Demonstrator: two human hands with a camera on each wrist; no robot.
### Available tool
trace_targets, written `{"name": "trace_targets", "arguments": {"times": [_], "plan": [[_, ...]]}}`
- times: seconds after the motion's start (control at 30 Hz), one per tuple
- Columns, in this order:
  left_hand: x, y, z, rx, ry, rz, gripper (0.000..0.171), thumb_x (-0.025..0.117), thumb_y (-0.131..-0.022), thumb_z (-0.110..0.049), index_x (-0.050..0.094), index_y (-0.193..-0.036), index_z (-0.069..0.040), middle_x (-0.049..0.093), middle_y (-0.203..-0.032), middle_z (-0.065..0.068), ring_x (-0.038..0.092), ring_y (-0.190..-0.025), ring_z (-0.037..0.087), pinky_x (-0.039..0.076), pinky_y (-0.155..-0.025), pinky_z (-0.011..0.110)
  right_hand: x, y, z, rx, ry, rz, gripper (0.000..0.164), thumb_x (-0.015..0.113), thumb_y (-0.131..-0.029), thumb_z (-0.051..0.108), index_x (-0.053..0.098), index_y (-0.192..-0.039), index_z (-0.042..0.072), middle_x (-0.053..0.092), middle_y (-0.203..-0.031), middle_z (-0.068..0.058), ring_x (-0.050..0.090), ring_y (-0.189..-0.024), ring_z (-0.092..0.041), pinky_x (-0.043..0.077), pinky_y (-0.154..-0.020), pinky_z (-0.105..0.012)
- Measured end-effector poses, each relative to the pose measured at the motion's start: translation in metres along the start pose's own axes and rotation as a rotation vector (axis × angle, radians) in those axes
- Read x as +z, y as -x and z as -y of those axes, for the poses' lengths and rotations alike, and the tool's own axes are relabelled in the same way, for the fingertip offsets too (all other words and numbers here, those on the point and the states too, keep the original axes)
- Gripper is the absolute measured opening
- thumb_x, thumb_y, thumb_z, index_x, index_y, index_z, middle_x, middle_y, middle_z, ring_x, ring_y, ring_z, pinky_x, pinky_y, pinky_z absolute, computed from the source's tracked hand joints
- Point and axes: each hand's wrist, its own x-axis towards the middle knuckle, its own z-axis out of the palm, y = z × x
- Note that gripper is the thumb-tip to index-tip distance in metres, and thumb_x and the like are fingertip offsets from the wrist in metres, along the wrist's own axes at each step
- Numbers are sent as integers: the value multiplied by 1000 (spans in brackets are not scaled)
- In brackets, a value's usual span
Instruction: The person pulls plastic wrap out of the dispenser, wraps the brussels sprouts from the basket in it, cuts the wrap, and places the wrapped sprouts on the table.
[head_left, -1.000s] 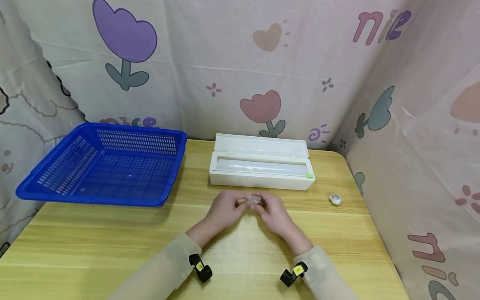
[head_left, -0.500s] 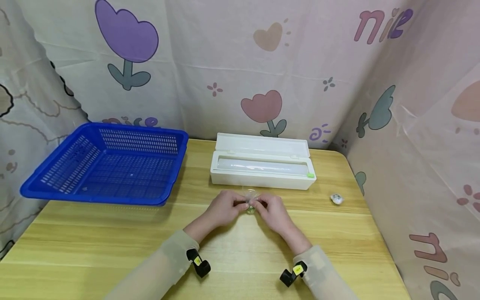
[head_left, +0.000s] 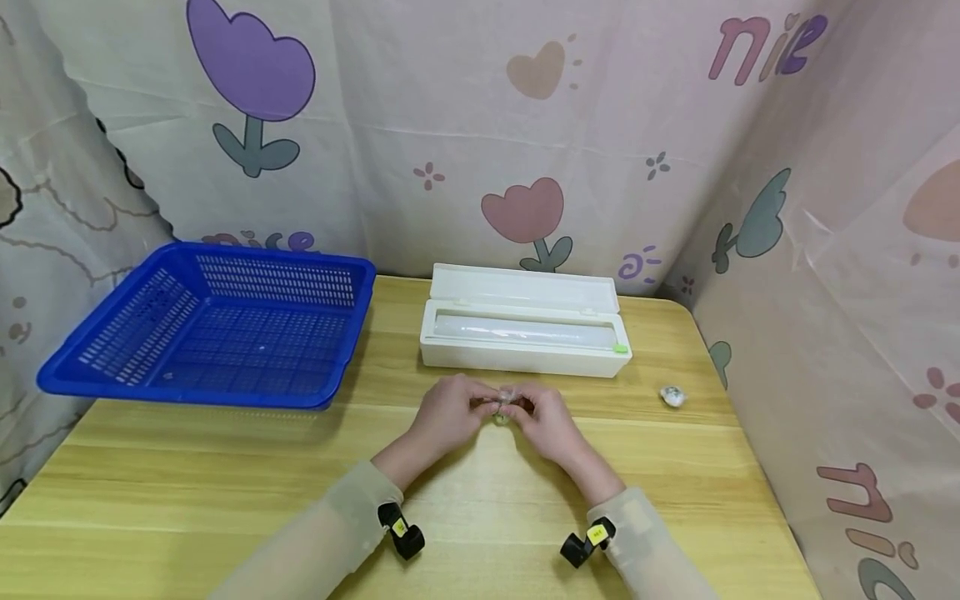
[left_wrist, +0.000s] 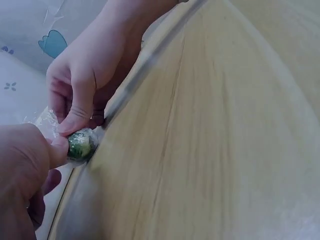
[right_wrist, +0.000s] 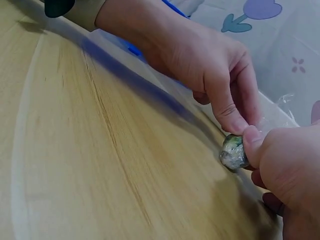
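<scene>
Between both hands sits a small round green thing (left_wrist: 81,146), wrapped in clear cling film (left_wrist: 47,122); its exact kind does not show. My left hand (head_left: 452,419) pinches the gathered film just above it, thumb against fingers. From the other side my right hand (head_left: 546,421) pinches the same bunch, the thumbs nearly meeting. In the right wrist view the wrapped ball (right_wrist: 233,151) hangs below the fingertips, with loose film standing up behind them. Just beyond the hands stands a white cling film box (head_left: 525,360), lid raised, with a film roll (head_left: 525,331) inside.
A blue plastic basket (head_left: 333,379) stands at the left of the wooden table (head_left: 495,533). Toward the right edge lies another small film-wrapped piece (head_left: 672,397). Printed curtains (head_left: 420,92) hang behind the table and along its sides.
The green ball, hidden among the fingers a second ago, now shows below them. The film that stood up above the fingers half a second ago is bunched closer in. Both hands stay in place.
</scene>
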Motion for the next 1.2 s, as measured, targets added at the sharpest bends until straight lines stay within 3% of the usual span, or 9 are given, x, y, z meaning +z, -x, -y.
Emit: {"name": "trace_targets", "arguments": {"times": [0.2,0.4,0.57,0.77,0.9,1.07,1.2], "plan": [[-2,3,2,87,5,-57,20,88,-88,-17,86,-104,-28,78,-106,-13,68,-93,9,55,-84,35,1,-1,1,6,5,1,27,78,-93,-3,76,-119,0,77,-96,-6,69,-79,-15,60,-68,-29],[-6,4,2,156,-38,-2,23,90,-86,-23,85,-108,-30,79,-101,-14,68,-81,5,54,-72,29,3,-1,-1,-6,14,-57,14,80,-93,1,82,-106,3,80,-95,-5,70,-73,-13,58,-61,-29],[-8,4,3,92,-97,30,24,91,-85,-37,85,-109,-33,76,-89,-17,59,-68,1,49,-63,29,6,-1,-3,-57,28,-95,10,82,-91,1,84,-100,6,80,-99,-4,74,-83,-14,61,-69,-27],[-6,2,3,25,-91,21,22,89,-87,-38,85,-108,-31,77,-89,-17,59,-64,0,50,-65,30,8,0,-8,-263,59,-153,14,81,-90,-6,82,-101,3,78,-105,-7,75,-95,-23,61,-80,-28],[-6,0,4,1,-84,17,23,87,-88,-39,85,-109,-30,78,-92,-16,61,-65,1,51,-66,31,5,0,-12,-364,112,-136,22,79,-89,-11,81,-108,0,77,-109,-11,74,-99,-28,61,-84,-28],[-6,-3,7,-32,-63,17,21,86,-90,-37,85,-110,-30,79,-97,-14,66,-76,1,53,-71,33,-1,0,-15,-412,164,-74,32,85,-84,-8,79,-115,-1,76,-117,-14,73,-107,-31,59,-92,-32],[-5,-6,8,-24,-75,25,21,83,-93,-39,84,-112,-29,79,-98,-14,68,-80,4,55,-73,34,-3,-2,-13,-400,209,-41,34,87,-84,0,78,-117,-2,75,-119,-15,72,-109,-32,59,-94,-37]]}}
